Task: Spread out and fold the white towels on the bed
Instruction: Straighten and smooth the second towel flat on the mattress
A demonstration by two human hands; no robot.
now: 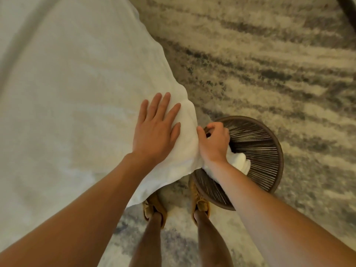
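A white towel [187, 135] lies at the corner of the bed [67, 93], its end trailing down into a dark woven basket [258, 147] on the floor. My left hand [156, 130] presses flat on the towel at the bed's corner, fingers straight. Beside it, my right hand [213, 143] grips a bunch of the towel over the basket's rim, fingers curled round the cloth. A white lump of towel [240, 160] shows inside the basket below my right wrist.
The bed's white cover fills the left half of the view. A patterned grey and beige rug [269, 64] covers the floor. My two feet in tan shoes [154, 207] stand between bed and basket.
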